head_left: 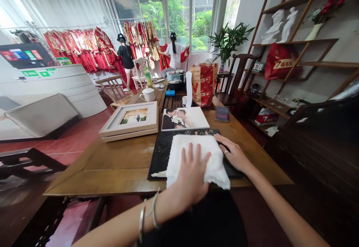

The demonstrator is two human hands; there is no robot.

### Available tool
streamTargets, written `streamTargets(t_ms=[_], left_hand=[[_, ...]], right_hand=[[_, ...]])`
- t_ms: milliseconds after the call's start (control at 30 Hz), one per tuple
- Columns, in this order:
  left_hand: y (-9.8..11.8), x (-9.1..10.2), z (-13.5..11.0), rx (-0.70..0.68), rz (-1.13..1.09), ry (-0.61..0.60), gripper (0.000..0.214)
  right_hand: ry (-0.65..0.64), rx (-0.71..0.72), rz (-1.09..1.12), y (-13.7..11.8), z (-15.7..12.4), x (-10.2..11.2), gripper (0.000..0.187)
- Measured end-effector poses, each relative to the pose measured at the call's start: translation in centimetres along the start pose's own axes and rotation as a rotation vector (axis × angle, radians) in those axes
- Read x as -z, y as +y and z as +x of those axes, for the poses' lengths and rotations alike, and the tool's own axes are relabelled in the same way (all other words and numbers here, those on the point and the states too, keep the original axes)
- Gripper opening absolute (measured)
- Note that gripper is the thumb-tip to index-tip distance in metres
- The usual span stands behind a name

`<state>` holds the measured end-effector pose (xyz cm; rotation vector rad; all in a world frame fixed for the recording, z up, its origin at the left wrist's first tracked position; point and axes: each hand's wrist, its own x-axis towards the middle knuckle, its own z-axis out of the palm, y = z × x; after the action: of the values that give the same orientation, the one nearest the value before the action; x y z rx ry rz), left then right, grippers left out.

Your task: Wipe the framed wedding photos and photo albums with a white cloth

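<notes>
My left hand (193, 172) lies flat with its fingers spread on a white cloth (176, 153). Beneath the cloth is a dark photo panel (159, 157) at the table's near edge, much of its picture covered. My right hand (231, 153), a ring on one finger, rests with stretched fingers on the panel's right side, beside the cloth. Just behind the panel lies a light wedding photo print (193, 119) of a couple. To the left, a pale wooden picture frame (129, 121) with a small photo in it sits on top of another frame.
On the wooden table (117, 164) stand a white lidded mug (148, 94), a red and brown paper bag (206, 86) and a small dark device (222, 114). Two people are by racks of red garments (84, 50) at the back. Shelves (303, 41) and chairs flank the right.
</notes>
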<state>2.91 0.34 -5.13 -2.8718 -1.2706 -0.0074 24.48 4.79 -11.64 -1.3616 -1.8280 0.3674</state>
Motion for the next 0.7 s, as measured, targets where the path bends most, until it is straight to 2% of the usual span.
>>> streamTargets(t_ms=[100,167,300,467,567,700], left_hand=[[1.4,0.1,-1.8,-0.099,-0.039,-0.019,0.077],[1.0,0.0,-1.2,-0.156,-0.052,-0.007,0.075],[-1.9,-0.6,3.2,-0.202,-0.020,0.044,0.074],[-4.7,-0.9,9.0,-0.128,0.005,0.063,0.065],[-5.4,-1.0,10.6,-0.122,0.002,0.075,0.056],[-6.0,-1.2,10.9,-0.176,0.005,0.070,0.049]], right_hand=[[0.007,0.001,0.015,0.0,0.0,0.1,0.038],[0.010,-0.002,0.031,-0.1,-0.1,0.0,0.038],[0.003,0.013,0.045,0.0,-0.1,-0.1,0.041],[0.012,0.006,0.013,0.0,0.1,-0.3,0.041],[0.007,-0.009,-0.020,-0.2,0.1,-0.3,0.040],[0.014,-0.019,-0.034,-0.2,0.1,-0.3,0.039]])
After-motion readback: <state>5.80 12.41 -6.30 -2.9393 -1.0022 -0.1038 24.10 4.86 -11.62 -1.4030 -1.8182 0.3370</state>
